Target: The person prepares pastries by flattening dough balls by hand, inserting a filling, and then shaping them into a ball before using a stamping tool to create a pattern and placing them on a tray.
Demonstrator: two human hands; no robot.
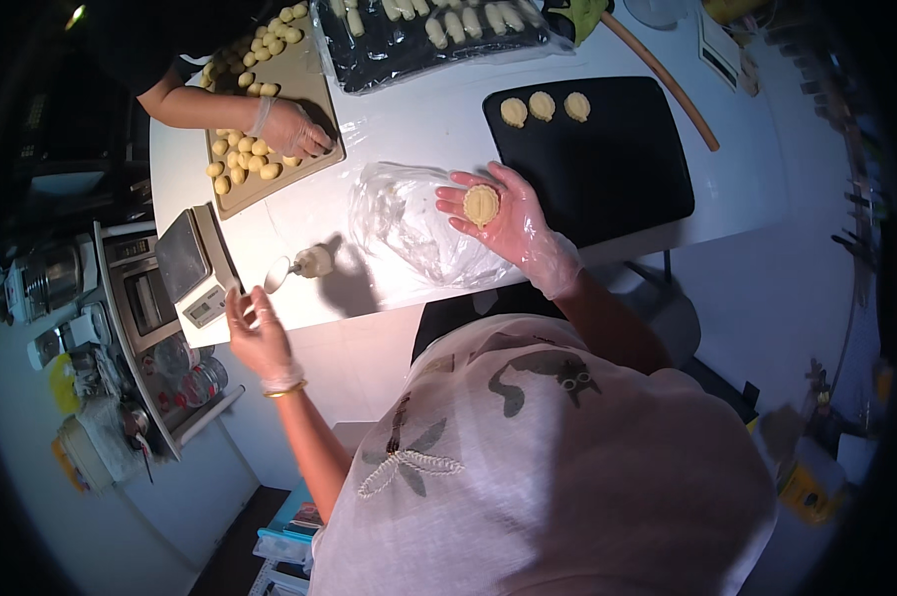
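Note:
My right hand (500, 216), in a clear plastic glove, is palm up beside the black tray and holds a small round scalloped dough piece (481, 205) with a ridge down its middle. A crumpled clear plastic sheet (418, 223) lies under and left of it. Gloved too, my left hand (263, 339) is at the table's front edge by the digital scale (204, 302), fingers bent and apart, with nothing visible in it. Just beyond its fingertips are a pale round disc (277, 274) and a small knobbed object (313, 261). Three similar dough pieces (541, 106) lie on the black tray (597, 171).
A co-worker's gloved hand (292, 128) is over a tan board (310, 86) with many yellow dough balls. Behind, a plastic-covered black tray (389, 63) holds pale dough rolls. A wooden rod (664, 74) lies at the right. Shelves (139, 350) stand left of the table.

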